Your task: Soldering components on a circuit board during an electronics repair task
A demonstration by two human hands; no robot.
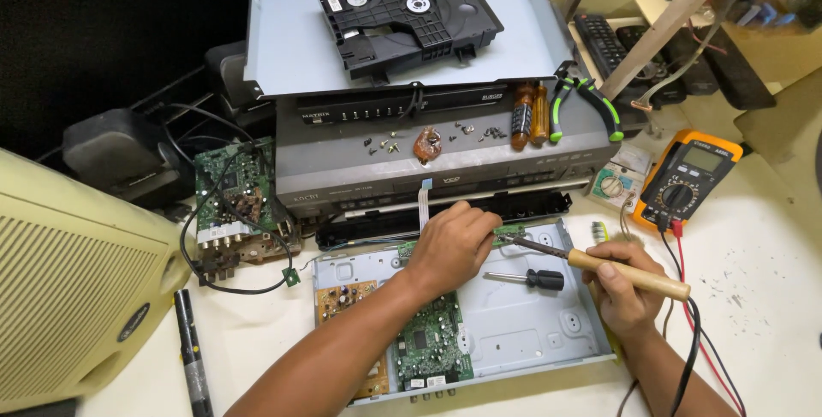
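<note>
Soldering iron with a wooden handle sits clenched in my right hand, its metal tip touching the narrow green circuit strip at the back edge of the open grey chassis. My left hand rests curled over that strip, fingers closed down on it, just beside the iron's tip. A small black-handled screwdriver lies on the chassis floor between my hands, and an orange multimeter stands to the right.
</note>
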